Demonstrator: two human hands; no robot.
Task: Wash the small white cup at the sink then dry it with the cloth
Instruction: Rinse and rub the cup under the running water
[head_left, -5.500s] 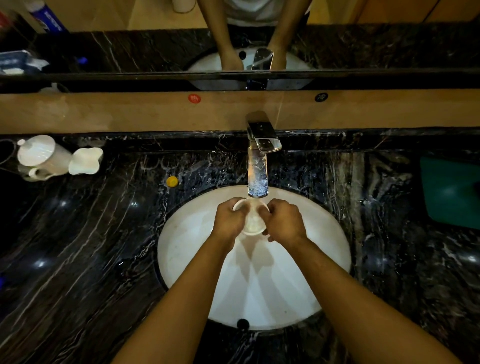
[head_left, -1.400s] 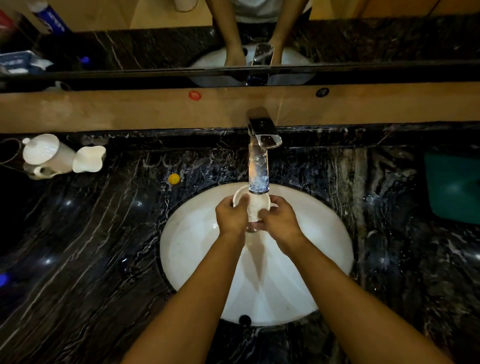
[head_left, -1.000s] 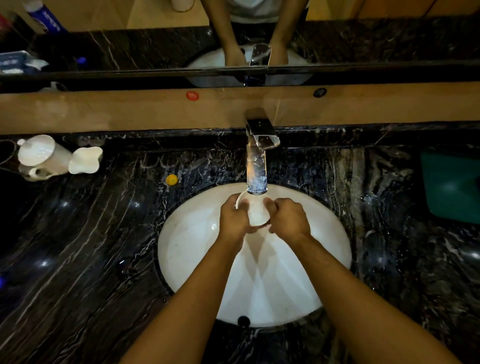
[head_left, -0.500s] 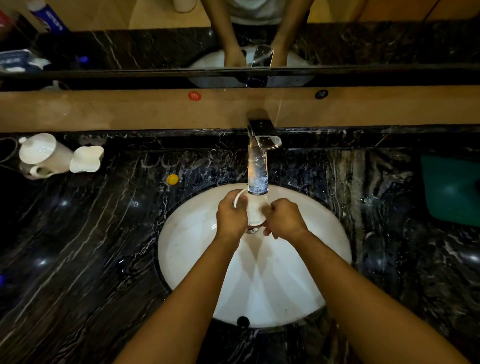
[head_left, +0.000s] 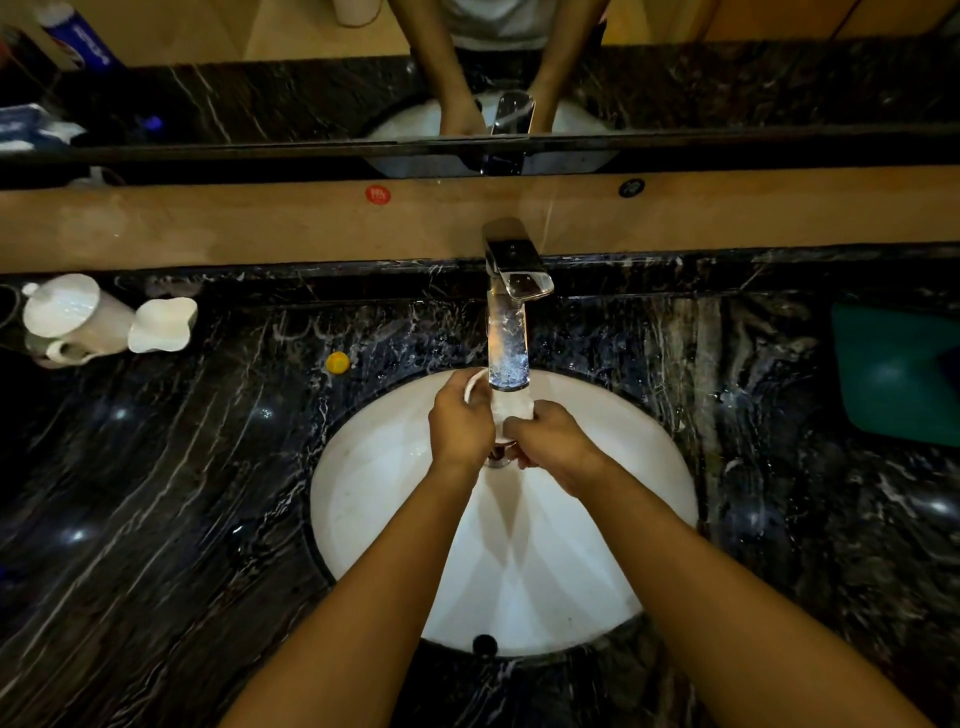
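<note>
Your left hand (head_left: 461, 426) is curled closed around the small white cup (head_left: 511, 408), fingers wrapped over its left side and far rim. Your right hand (head_left: 551, 441) closes on the cup from the other side, fingers bent across its near, lower part, so the cup is gripped between both hands. The cup sits above the middle of the white basin (head_left: 374, 483), tipped with its mouth toward the far side; how far it tilts is hard to judge, since the hands and the water cover most of it. Directly beyond your knuckles, a stream of water (head_left: 509, 358) falls from the chrome faucet (head_left: 517, 270) and lands on the cup's far end. Just below your hands, between the wrists, a part of the metal drain (head_left: 497, 460) shows. Around the basin lies the black veined marble counter (head_left: 156, 519). Well to the left of your left hand, at the counter's back edge, stand a white lidded pot (head_left: 72, 317) and, touching it, a white wavy-rimmed dish (head_left: 162, 325); nearer to that hand lies a small yellow object (head_left: 337, 362). Well to the right of your right hand, the green cloth (head_left: 898, 374) lies flat on the counter, apart from the basin. Beyond the faucet, a mirror (head_left: 260, 104) reflects your forearms.
</note>
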